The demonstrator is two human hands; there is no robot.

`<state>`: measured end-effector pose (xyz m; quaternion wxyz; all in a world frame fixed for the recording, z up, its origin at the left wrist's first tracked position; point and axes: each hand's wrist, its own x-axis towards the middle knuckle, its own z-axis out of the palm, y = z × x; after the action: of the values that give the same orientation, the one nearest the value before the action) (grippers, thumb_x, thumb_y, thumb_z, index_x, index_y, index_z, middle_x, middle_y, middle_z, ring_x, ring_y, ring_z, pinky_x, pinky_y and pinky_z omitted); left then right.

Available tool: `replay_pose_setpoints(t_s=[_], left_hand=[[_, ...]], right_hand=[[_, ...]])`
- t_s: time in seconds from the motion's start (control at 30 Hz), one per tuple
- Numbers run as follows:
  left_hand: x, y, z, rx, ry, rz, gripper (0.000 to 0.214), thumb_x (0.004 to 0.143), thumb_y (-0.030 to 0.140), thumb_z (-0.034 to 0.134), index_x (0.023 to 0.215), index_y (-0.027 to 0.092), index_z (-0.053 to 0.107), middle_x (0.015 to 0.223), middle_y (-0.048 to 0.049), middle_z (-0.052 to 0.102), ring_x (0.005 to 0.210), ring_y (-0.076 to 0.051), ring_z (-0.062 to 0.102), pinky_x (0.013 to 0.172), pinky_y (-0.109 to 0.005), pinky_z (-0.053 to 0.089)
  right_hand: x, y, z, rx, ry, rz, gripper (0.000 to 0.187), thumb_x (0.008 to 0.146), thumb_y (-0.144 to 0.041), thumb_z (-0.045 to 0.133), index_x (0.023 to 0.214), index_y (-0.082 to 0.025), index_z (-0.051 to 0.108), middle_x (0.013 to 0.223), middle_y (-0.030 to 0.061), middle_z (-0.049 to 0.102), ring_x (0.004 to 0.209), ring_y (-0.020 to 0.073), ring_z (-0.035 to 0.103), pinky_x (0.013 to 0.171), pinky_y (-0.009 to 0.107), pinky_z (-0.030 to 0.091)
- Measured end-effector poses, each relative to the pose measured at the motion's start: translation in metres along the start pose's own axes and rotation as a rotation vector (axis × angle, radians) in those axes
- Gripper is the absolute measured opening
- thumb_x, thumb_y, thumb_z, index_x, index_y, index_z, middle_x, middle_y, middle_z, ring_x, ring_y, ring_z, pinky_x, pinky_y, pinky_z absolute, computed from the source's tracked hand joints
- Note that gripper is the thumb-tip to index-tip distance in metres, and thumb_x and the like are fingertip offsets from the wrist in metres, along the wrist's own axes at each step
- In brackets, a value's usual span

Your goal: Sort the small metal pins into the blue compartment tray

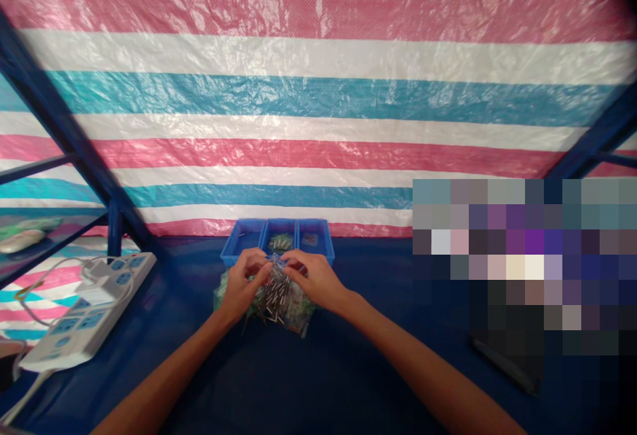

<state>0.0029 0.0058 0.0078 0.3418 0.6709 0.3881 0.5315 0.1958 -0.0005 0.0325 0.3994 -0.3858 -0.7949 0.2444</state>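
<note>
Both of my hands meet over a pile of small clear plastic bags (293,312) and several thin metal pins (277,292) on the dark blue table. My left hand (245,284) has its fingers curled and pinched at the top of the pile. My right hand (312,278) is curled the same way, its fingertips touching the left hand's at a small clear bag. What exactly each pinch holds is too small to make out. Just behind the hands stands a blue tray (239,241) with three compartments, small items in the middle and right ones.
A white power strip (87,312) with plugs and cables lies at the left on the table. A dark flat object (502,363) lies at the right. Blue metal frame bars (60,126) rise on both sides. A striped pink, white and teal tarp (318,90) hangs behind.
</note>
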Motion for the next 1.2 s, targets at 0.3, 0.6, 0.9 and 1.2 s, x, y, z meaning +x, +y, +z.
replay_pose_setpoints(t_s=[0.3,0.6,0.9,1.2], left_hand=[[0.006,0.001,0.002,-0.214,-0.133,-0.100,0.029,0.085,0.032,0.060,0.104,0.021,0.040,0.057,0.0073,0.056,0.049,-0.011,0.054,0.048,-0.020,0.044],[0.006,-0.001,-0.001,-0.154,-0.138,-0.124,0.025,0.087,0.040,0.054,0.093,0.016,0.054,0.065,0.0009,0.058,0.055,-0.013,0.056,0.050,-0.023,0.047],[0.004,0.001,-0.002,0.069,-0.163,-0.060,0.017,0.083,0.032,0.061,0.086,0.015,0.062,0.085,-0.0038,0.058,0.076,-0.015,0.056,0.059,-0.021,0.047],[0.003,-0.003,-0.001,-0.035,-0.122,-0.130,0.019,0.081,0.033,0.062,0.087,0.016,0.055,0.068,0.0016,0.058,0.057,-0.012,0.055,0.054,-0.022,0.046]], right_hand=[[-0.001,0.006,-0.001,-0.056,0.049,-0.183,0.032,0.086,-0.007,0.047,0.108,-0.023,0.065,0.105,0.0049,0.061,0.090,0.0159,0.059,0.080,0.029,0.048],[-0.001,0.009,0.001,-0.143,0.081,-0.133,0.010,0.089,-0.024,0.057,0.090,-0.020,0.066,0.097,0.0041,0.060,0.080,0.0134,0.058,0.071,0.025,0.047],[0.000,0.005,0.000,-0.099,0.089,-0.098,0.010,0.088,-0.022,0.058,0.087,-0.019,0.067,0.082,0.0023,0.066,0.073,0.0136,0.060,0.068,0.024,0.045],[-0.001,0.002,-0.001,-0.051,0.080,-0.027,0.022,0.091,-0.026,0.052,0.109,-0.020,0.063,0.090,0.0032,0.069,0.074,0.0149,0.063,0.069,0.026,0.048]])
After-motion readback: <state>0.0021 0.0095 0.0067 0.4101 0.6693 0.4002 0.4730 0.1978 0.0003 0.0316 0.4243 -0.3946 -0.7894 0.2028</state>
